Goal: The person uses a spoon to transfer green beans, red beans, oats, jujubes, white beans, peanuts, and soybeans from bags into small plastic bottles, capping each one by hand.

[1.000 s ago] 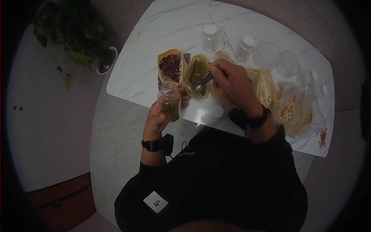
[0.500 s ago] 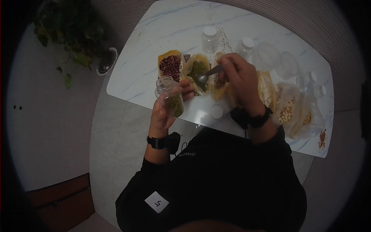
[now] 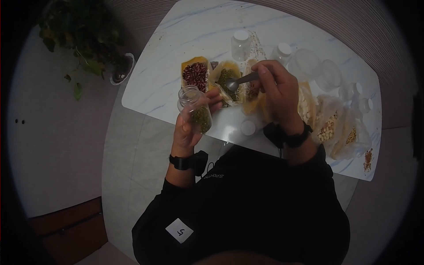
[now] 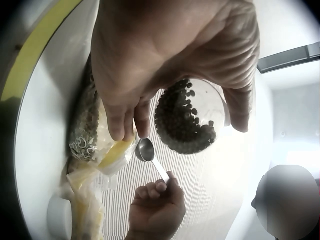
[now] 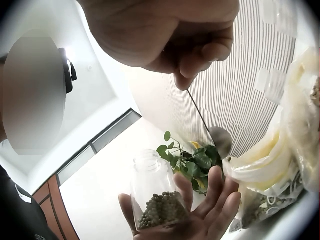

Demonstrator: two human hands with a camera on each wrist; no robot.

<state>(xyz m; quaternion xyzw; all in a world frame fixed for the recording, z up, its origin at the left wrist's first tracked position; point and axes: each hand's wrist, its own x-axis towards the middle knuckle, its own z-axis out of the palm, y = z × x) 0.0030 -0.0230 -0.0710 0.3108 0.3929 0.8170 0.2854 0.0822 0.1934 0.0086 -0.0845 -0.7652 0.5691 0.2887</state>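
My left hand (image 3: 187, 134) holds a clear jar (image 3: 190, 97), thumb on one side and fingers on the other, tilted slightly in the head view. Green beans (image 5: 162, 209), which look like mung beans, fill its lower part; the mouth has no lid on. My right hand (image 3: 280, 92) pinches the handle of a metal measuring spoon (image 3: 238, 82). Its round bowl (image 4: 145, 150) shows bare metal in the left wrist view. In the head view the spoon overlaps an opened bag (image 3: 215, 78) of the same green beans, to the right of the jar.
A bag of dark red beans (image 3: 194, 75) stands left of the green ones. Further bags (image 3: 329, 126) line the table's right side. Lidded jars (image 3: 240, 46) and clear round containers (image 3: 330, 74) stand behind. A white lid (image 3: 248, 128) lies near the front edge.
The spoon has lifted out of the green beans and shifted right with my right hand. My left hand has brought the jar slightly up and tilted it the other way.
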